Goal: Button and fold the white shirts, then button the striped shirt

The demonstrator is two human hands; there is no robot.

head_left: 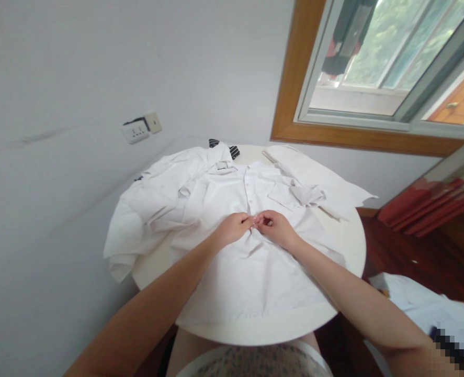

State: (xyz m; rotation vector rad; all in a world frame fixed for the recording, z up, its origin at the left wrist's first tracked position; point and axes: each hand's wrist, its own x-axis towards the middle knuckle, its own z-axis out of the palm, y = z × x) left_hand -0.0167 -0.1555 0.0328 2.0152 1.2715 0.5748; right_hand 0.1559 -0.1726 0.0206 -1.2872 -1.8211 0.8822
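A white button-up shirt [232, 283] lies spread out with its front facing up and its hem toward me. My left hand [235, 228] pinches the front placket about midway down the shirt. Right beside it, my right hand [274, 227] has thumb and fingers closed on the same strip of cloth. The fingertips of both hands meet there, and the small part between them is too hidden to make out. Farther up the placket, a few buttons show in a line above my hands. A chest pocket [282, 195] is on the shirt's right side.
The shirt rests on a round white table [357, 243]. More white garments [145, 204] are heaped at the left, and another white cloth [318, 170] lies at the back right. Black striped fabric [234, 152] pokes out behind. A wall with sockets [135, 131] borders the left; a curtain [431, 193] hangs right.
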